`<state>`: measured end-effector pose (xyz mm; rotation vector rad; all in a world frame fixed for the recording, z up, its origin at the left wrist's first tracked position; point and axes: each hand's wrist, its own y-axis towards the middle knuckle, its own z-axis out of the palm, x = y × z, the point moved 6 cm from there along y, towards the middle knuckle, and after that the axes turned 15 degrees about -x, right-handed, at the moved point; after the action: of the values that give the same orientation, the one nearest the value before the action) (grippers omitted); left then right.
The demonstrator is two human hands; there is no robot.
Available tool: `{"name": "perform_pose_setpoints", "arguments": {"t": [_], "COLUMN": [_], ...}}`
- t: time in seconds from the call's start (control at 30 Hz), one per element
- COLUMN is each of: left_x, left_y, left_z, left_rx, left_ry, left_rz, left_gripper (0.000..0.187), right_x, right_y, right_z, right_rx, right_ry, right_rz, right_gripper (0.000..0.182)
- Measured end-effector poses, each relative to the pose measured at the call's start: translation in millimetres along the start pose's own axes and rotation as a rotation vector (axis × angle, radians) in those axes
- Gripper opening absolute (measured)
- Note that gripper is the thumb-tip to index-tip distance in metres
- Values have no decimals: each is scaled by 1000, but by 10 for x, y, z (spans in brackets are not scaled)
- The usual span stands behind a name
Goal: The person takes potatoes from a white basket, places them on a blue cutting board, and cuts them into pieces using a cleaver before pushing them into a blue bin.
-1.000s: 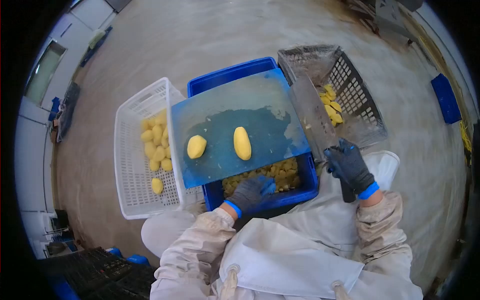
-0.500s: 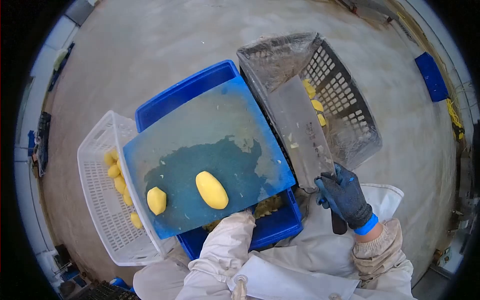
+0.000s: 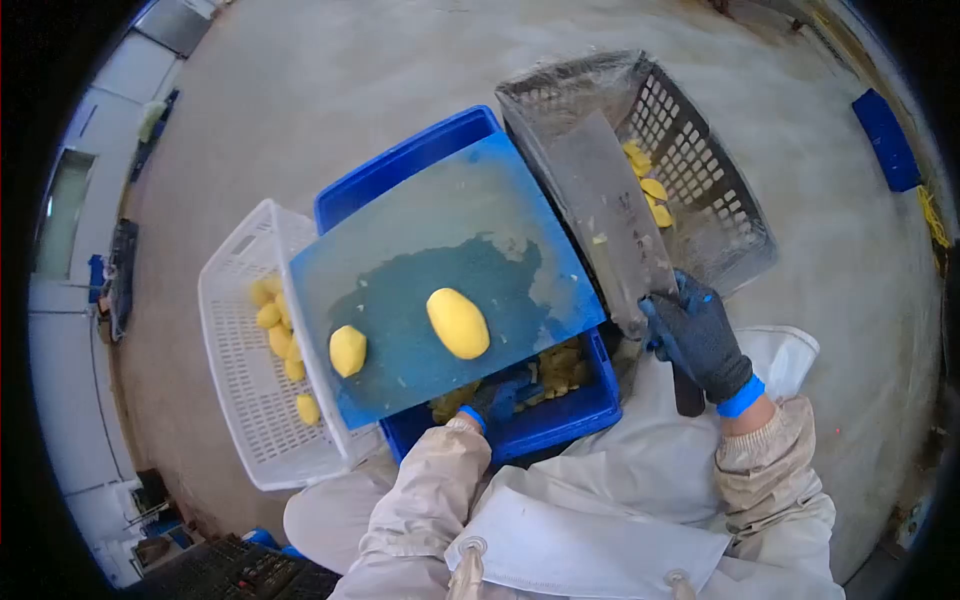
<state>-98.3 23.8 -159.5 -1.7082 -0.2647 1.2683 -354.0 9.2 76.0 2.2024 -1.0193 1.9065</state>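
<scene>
My right hand [image 3: 700,340], in a dark glove with a blue band, is closed on the handle of a wide-bladed cleaver [image 3: 615,215]. The blade points up and away, over the near side of the dark crate. My left hand [image 3: 495,397], gloved, reaches into the blue bin [image 3: 560,430] below the board, among yellow pieces [image 3: 562,368]; its fingers are partly hidden and blurred. On the blue cutting board [image 3: 430,220] lie a large peeled potato [image 3: 458,324] and a smaller one [image 3: 348,351] near the left edge.
At left, a white basket [image 3: 235,400] holds several peeled potatoes [image 3: 280,340]. A plastic-lined dark crate [image 3: 690,150] at right has yellow pieces [image 3: 655,190] inside. A blue container [image 3: 885,140] stands on the floor at far right.
My left hand, hidden under the board's edge before, now shows inside the blue bin. The whole view has shifted, with the board and baskets sitting slightly right and higher. My right hand still holds the cleaver.
</scene>
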Motion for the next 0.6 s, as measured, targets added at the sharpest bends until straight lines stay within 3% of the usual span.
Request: {"name": "perform_pose_setpoints", "arguments": {"t": [0.03,0.27,0.37,0.43,0.47,0.53,0.57,0.6], "left_x": [-142,-723,-842,-899,-870,-752,-719,-682], "left_y": [-290,-1212,-1396,-1526,-1531,-1393,-1343,-1289], "left_z": [-31,58,49,7,-45,-349,-471,-697], "left_rx": [110,307,350,409,409,157,156,-52], "left_ry": [-719,-1067,-1154,-1210,-1206,-1112,-1111,-1019], "left_rz": [17,71,93,128,148,346,367,442], "left_gripper": [40,50,49,48,48,43,43,41], "right_x": [44,-95,-87,-153,-181,-159,-123,-100], "right_y": [-34,40,53,27,33,22,-20,-66], "right_z": [13,-10,-62,-80,-87,-107,-100,-101], "right_rx": [28,25,-27,-48,-44,-82,-78,-87], "right_ry": [26,5,-117,-59,-53,-129,-124,-86], "right_rz": [-26,-145,-360,-203,-221,-374,-392,-337], "right_gripper": [18,21,22,22,22,17,17,19]}}
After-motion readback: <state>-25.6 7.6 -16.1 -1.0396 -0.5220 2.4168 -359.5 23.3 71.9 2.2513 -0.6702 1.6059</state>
